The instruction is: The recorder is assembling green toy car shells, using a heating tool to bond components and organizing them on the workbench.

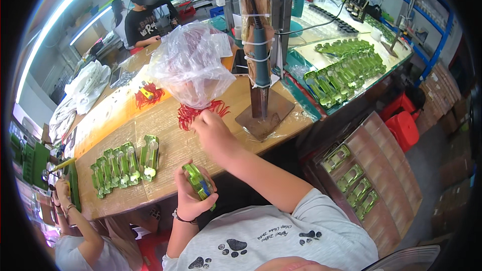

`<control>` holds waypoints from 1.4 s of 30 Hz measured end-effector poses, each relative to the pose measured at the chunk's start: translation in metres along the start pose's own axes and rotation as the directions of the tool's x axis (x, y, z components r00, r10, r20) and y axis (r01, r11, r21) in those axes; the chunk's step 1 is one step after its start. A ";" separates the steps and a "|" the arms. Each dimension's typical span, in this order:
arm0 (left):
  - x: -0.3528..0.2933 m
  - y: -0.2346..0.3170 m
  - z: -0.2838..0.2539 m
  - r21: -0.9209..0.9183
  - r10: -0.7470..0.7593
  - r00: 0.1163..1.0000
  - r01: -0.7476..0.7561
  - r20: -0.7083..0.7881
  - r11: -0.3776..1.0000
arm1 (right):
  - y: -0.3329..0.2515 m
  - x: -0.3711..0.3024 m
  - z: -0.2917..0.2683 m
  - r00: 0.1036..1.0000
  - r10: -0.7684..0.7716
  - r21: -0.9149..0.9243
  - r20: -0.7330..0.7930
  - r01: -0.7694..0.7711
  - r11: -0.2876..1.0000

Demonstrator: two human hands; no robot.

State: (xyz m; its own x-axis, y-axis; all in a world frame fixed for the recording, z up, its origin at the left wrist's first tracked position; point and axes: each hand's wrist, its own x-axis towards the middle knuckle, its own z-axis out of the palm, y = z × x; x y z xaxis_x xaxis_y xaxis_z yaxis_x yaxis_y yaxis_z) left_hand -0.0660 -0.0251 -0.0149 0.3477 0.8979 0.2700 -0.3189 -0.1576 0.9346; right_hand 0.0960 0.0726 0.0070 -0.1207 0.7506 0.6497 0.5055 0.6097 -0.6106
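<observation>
My left hand (193,198) is wrapped round a green plastic housing (199,180) with something blue inside it, held just off the table's near edge. My right hand (215,135) reaches forward across the table, its fingertips at the near edge of a pile of short thin red wires (188,115). Those fingers are drawn together; whatever is between them is too small to make out. To the left, a row of similar green housings (115,168) stands on the wooden table (170,143), with a single one (149,158) slightly apart.
Behind the red wires sits a clear plastic bag (193,65). A corded teal-handled tool (261,55) is strapped to a post on a metal base (265,120). More green housings (346,75) fill the right bench; several lie in a box (386,170). A co-worker's arm (83,223) is at lower left.
</observation>
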 end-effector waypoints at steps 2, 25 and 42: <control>-0.004 -0.005 -0.005 0.148 -0.015 1.000 0.011 0.027 0.989 | -0.030 -0.017 -0.017 0.998 -0.050 0.087 -0.045 0.054 0.995; 0.033 -0.002 0.031 0.781 0.047 0.946 -0.293 0.321 0.552 | -0.034 -0.081 -0.104 0.985 -0.132 0.118 -0.107 0.144 0.983; 0.048 0.006 0.049 0.702 0.065 0.890 -0.400 0.452 0.589 | -0.031 -0.111 -0.117 0.966 -0.057 0.105 -0.252 0.086 0.991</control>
State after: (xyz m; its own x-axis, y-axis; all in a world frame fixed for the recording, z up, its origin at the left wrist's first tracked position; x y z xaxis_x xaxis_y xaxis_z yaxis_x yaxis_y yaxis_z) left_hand -0.0077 -0.0031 0.0151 0.6868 0.6030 0.4058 0.2922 -0.7403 0.6055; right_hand 0.1934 -0.0593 0.0073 0.0697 0.6265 0.7763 0.4009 0.6950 -0.5968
